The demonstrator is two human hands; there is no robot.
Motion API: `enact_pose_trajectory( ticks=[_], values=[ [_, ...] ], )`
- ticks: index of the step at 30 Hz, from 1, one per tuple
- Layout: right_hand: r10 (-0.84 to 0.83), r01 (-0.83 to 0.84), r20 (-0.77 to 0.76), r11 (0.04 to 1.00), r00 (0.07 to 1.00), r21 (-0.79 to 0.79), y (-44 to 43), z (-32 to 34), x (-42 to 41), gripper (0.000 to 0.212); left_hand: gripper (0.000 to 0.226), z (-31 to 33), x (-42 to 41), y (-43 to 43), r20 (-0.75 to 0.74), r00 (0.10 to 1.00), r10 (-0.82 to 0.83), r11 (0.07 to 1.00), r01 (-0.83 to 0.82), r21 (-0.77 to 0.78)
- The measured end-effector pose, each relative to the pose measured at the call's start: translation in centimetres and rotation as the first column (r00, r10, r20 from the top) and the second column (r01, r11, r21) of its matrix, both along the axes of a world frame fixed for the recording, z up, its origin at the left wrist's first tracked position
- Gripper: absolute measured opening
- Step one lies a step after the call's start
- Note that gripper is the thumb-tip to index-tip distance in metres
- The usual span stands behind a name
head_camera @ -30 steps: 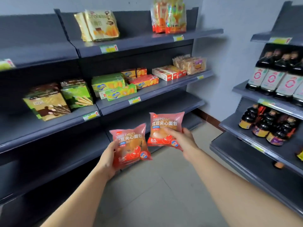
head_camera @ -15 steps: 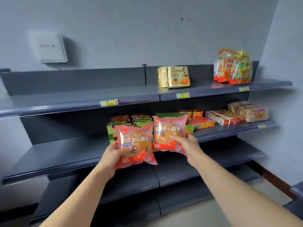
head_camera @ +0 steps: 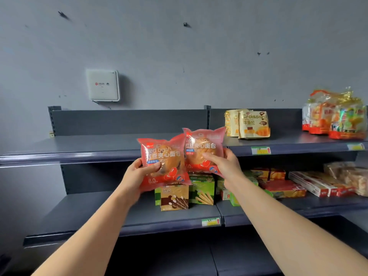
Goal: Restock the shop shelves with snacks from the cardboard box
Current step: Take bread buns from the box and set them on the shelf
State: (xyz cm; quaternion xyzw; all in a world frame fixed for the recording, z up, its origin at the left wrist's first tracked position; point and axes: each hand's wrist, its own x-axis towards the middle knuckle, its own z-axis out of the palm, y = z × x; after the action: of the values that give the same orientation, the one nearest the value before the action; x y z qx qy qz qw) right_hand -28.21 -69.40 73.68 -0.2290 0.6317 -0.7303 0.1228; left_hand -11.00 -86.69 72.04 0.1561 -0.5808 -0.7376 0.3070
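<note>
1. My left hand [head_camera: 137, 172] pinches one red bean bun packet [head_camera: 165, 166], thumb on its face; my right hand [head_camera: 223, 164] grips the second packet [head_camera: 203, 146].
2. Both have risen from beside the middle shelf [head_camera: 95, 210] to the front edge of the top shelf [head_camera: 89, 148].
3. Neither is shelved yet; I judge placement there comes next.

A single wide-angle camera sits on the person's head, facing the shelves [head_camera: 99, 144] and the wall [head_camera: 199, 56] behind them head-on, from near, about level with the topmost one.

The dark grey metal top shelf [head_camera: 89, 144] has open room left of golden croissant packs [head_camera: 253, 124]. Green wafer-stick boxes [head_camera: 201, 190] crowd the shelf below [head_camera: 69, 212].
</note>
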Motion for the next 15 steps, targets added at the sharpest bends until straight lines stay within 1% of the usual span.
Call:
enact_pose_trajectory(
  ticks=[3, 9, 15],
  values=[
    [0.027, -0.028, -0.025, 0.999, 0.999, -0.018, -2.3, 1.5, -2.7, 0.059, 0.060, 1.5, -2.3, -1.5, -0.014, 1.000, 0.007, 0.999, -0.008, -0.036],
    [0.041, -0.042, -0.095, 0.999, 0.995, -0.008, -6.6, 3.6, -7.6, 0.049, 0.068, 3.0, -6.3, -5.0, -0.026, 0.999, 0.038, 0.997, -0.039, -0.072],
    [0.025, -0.019, -0.117, 0.999, 0.993, 0.050, -11.9, 3.3, -12.4, 0.039, 0.060, 3.9, -10.4, -8.6, -0.034, 0.998, 0.062, 0.993, -0.065, -0.097]
  ],
)
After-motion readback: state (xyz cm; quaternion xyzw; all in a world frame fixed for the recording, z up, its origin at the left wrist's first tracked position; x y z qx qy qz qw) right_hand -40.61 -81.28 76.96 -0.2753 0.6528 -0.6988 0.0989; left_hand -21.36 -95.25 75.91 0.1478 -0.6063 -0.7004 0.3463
